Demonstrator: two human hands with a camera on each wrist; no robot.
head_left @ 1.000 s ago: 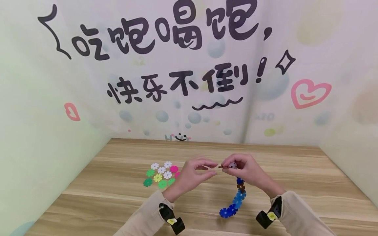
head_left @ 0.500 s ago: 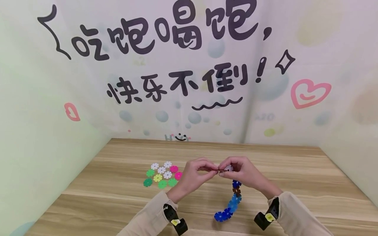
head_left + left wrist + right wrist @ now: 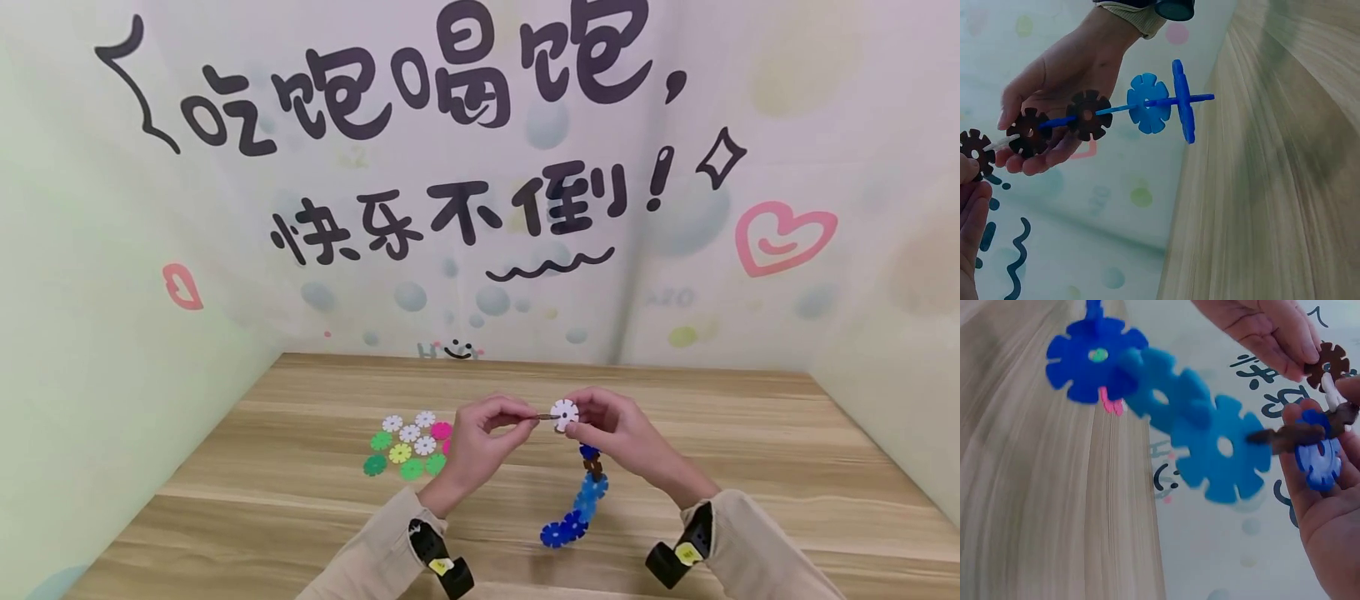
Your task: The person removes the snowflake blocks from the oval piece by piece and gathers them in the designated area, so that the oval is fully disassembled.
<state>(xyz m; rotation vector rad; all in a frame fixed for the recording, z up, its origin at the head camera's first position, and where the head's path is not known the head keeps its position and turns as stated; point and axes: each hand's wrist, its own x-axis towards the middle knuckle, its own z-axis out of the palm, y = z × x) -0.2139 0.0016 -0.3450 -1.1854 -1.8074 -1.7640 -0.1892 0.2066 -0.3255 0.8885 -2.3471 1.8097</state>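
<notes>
A curved chain [image 3: 590, 487] of notched discs hangs from the right hand [image 3: 626, 429], rising from dark blue through light blue, brown, blue and brown to an upright white disc [image 3: 559, 412], whose rim meets a crosswise brown disc [image 3: 984, 164] pinched in the left hand [image 3: 480, 442].

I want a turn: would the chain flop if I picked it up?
Probably not much: the chain hangs in a curve, not straight. It's likely light, since its discs are thin. A push might pop it apart, as slots join them.

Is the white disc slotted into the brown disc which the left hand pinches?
In, seemingly: both wrist views show the white disc overlapping the brown disc.
</notes>
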